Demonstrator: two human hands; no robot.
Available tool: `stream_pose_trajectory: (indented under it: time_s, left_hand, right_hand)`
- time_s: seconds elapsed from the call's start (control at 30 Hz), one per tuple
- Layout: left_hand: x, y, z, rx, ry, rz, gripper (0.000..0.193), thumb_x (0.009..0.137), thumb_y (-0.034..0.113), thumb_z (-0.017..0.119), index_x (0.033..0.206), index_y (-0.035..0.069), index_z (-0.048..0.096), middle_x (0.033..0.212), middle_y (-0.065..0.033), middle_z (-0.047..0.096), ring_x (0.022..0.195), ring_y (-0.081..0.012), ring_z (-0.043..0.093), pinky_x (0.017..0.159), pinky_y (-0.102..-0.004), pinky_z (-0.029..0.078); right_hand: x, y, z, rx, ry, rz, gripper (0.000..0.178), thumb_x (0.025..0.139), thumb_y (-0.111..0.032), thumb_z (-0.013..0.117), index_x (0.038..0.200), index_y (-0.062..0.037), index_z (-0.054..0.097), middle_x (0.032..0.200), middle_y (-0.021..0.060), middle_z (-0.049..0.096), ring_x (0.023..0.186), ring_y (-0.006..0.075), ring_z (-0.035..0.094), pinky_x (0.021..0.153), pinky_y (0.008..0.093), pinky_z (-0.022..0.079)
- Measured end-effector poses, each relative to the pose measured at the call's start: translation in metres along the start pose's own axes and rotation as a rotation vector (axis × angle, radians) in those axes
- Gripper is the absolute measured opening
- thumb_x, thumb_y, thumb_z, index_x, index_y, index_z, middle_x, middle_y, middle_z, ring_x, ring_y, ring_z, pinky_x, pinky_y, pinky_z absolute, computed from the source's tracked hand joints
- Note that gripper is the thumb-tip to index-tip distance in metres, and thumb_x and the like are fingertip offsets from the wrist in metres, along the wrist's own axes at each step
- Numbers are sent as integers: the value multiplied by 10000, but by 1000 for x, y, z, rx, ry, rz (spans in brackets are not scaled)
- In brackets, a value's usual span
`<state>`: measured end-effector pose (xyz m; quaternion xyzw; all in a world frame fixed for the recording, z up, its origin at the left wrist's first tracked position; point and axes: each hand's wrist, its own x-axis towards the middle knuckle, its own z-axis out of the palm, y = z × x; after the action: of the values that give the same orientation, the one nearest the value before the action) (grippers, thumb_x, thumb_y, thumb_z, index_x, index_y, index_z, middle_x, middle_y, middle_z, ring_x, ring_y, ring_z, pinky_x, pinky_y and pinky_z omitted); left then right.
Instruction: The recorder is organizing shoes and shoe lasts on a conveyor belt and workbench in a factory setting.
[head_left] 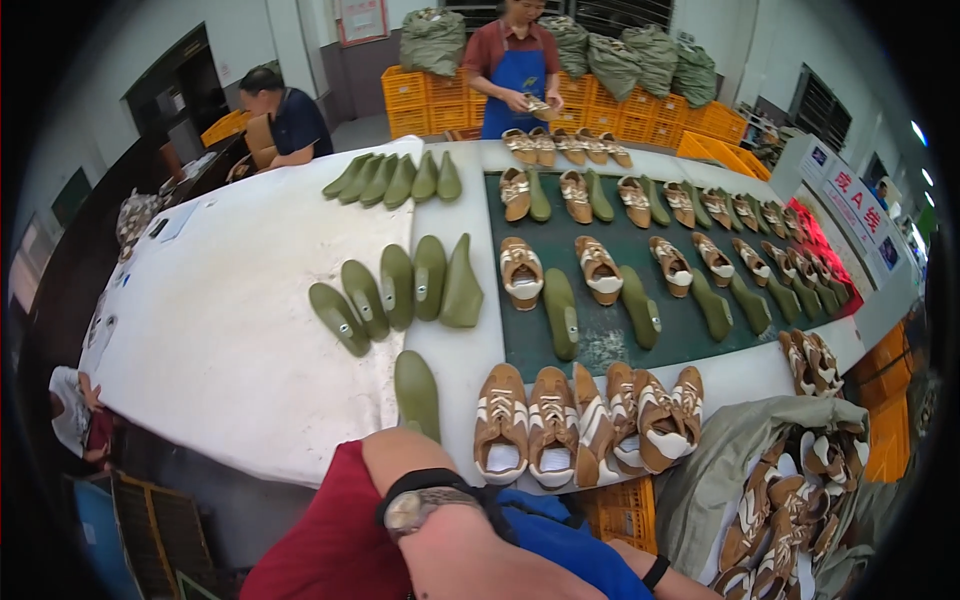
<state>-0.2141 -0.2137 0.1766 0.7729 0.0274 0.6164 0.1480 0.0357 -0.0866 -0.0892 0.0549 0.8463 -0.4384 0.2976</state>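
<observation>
My left arm, in a red sleeve, bends across my blue apron (545, 530) at the lower edge. Below its wristwatch (408, 512) the back of my left hand (485, 560) shows, its fingers cut off. At the lower right edge my right wrist wears a black band (656, 571); the hand beyond it is hardly visible. Nearest my left arm, a green shoe last (416, 393) lies on the table. Several brown-and-white sneakers (501, 428) line the near edge. Beside my right wrist, a grey sack (705, 480) holds more sneakers (780, 525).
On a green mat (600, 335), sneakers and green lasts alternate in rows. More lasts (395, 285) lie on the white table (230, 300). Across it, a person in a blue apron (515, 75) holds a shoe; another sits at left. An orange crate (622, 512) stands below the near edge.
</observation>
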Motion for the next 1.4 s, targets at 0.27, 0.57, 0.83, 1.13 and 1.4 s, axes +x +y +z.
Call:
stream_pose_trajectory:
  time_s: [0.27,0.57,0.83,1.13,1.4]
  left_hand:
    - [-4,13,-4,-188,-93,-89,403,971,218,415,1149,-125,531,870,-120,588,753,-227,587,689,-323,488]
    - [0,8,-6,-35,39,66,377,966,195,407,1083,-124,569,832,-113,600,704,-207,591,668,-293,486]
    - [-4,5,-8,-250,-58,-15,353,950,170,423,1075,-122,576,815,-105,594,699,-212,590,634,-303,491]
    - [-1,-18,-25,-247,-100,157,343,942,139,410,1058,-125,596,819,-114,599,687,-216,594,646,-308,502]
    - [1,-5,-21,-455,-121,-44,331,940,144,411,1063,-83,620,832,-105,603,688,-209,597,632,-301,498]
  right_hand:
    - [-4,-4,-4,-48,-40,19,239,826,-253,549,908,-37,610,824,206,622,793,356,613,660,389,493]
    - [-4,-8,-3,-56,-44,18,269,812,-280,546,843,-24,624,799,212,626,790,366,618,654,402,500]
    - [-1,-19,-3,-56,16,15,307,800,-304,543,785,-12,636,777,217,629,786,374,621,649,414,507]
    - [7,-20,4,-129,-69,34,263,846,-269,492,919,-37,594,900,214,626,821,390,598,684,403,484]
    - [4,-28,0,-71,20,28,324,788,-333,563,789,-20,647,807,201,642,799,374,624,656,429,509]
